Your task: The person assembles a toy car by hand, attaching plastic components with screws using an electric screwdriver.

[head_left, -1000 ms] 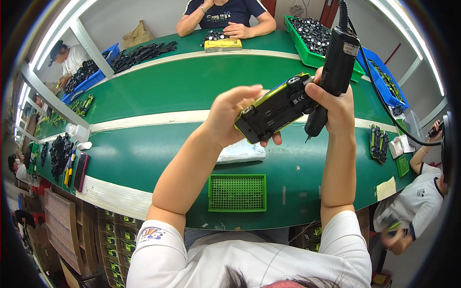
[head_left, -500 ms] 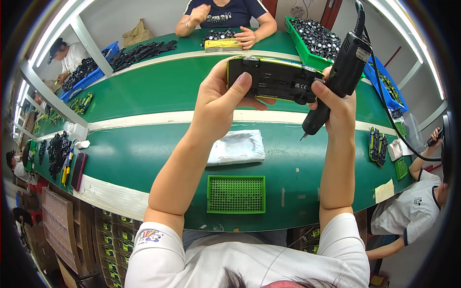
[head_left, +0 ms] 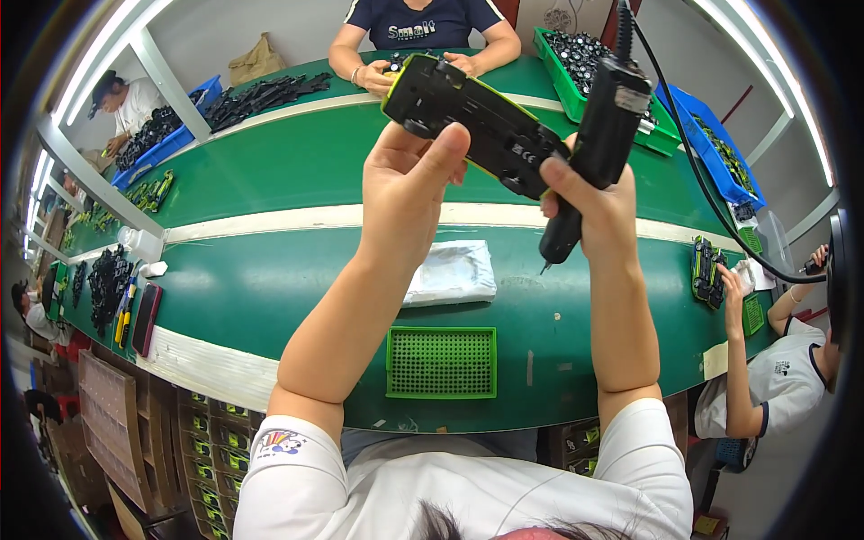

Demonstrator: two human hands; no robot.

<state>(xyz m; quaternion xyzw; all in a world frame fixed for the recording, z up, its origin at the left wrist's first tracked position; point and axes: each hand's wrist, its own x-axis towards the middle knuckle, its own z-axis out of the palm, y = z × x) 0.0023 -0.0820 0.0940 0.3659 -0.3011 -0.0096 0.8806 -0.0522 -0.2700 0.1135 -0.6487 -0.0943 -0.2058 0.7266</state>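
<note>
A toy car (head_left: 477, 121) is held up over the bench, black underside toward me and lime-green edging round it. It tilts, its left end higher. My right hand (head_left: 598, 202) grips its right end and also holds a black electric screwdriver (head_left: 612, 117), whose bit points down and whose cable runs up. My left hand (head_left: 409, 184) is at the car's lower left edge, thumb raised and apart from the fingers. The thumb overlaps the car; whether it touches is unclear. Below lie a pale wrapped pad (head_left: 454, 273) and a green perforated tray (head_left: 441, 363).
Across the bench (head_left: 306, 270) a person sits beside a green crate (head_left: 576, 67) of black wheel parts. At right are a blue bin (head_left: 720, 162), several toy cars (head_left: 706, 273) and another person's hand (head_left: 733, 292). A phone (head_left: 147, 319) and black parts lie left.
The car has tilted, its left end rising. My left thumb has come off its underside. The screwdriver has shifted left. The person at right now reaches toward the cars there.
</note>
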